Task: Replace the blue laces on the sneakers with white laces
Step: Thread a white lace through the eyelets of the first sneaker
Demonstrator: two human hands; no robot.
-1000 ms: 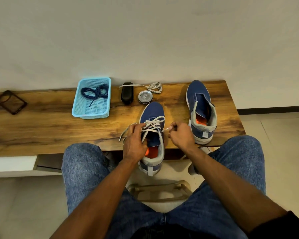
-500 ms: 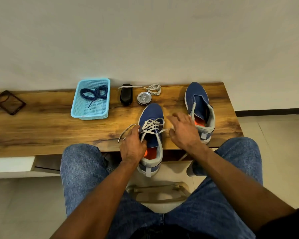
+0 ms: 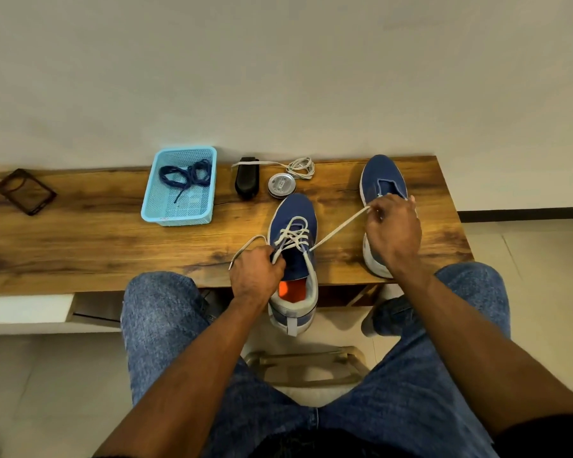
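The knees in blue jeans (image 3: 166,325) are closest, soft and faded. Past them, the near shoe (image 3: 293,259) sits at the edge of the wooden table (image 3: 80,246), its heel hanging off a little. It is blue cloth with a gray rim and an orange inside.

The left hand (image 3: 255,276) is curled around the shoe's side and seems to pinch 1 end of the white lace (image 3: 338,228) there. The right hand (image 3: 392,226) pinches the other end and pulls it tight, up and to the right. The lace is flat and thin and already crosses the shoe a few times.

To do this step well, I think the left hand should hold the shoe firmly so it does not slide off the edge. The pull should be slow and even, so the crosses lie flat and both ends come out the same length.

Behind the right hand is the second shoe (image 3: 382,180); no lace shows on the part in view. Farther back lie a round shiny tin (image 3: 281,185), a black brush (image 3: 246,181), and a second white lace (image 3: 300,166) in a loose bundle. The blue laces (image 3: 187,176) lie tangled in a light blue plastic basket (image 3: 176,218) full of tiny holes. A dark phone case (image 3: 24,191) lies far left.
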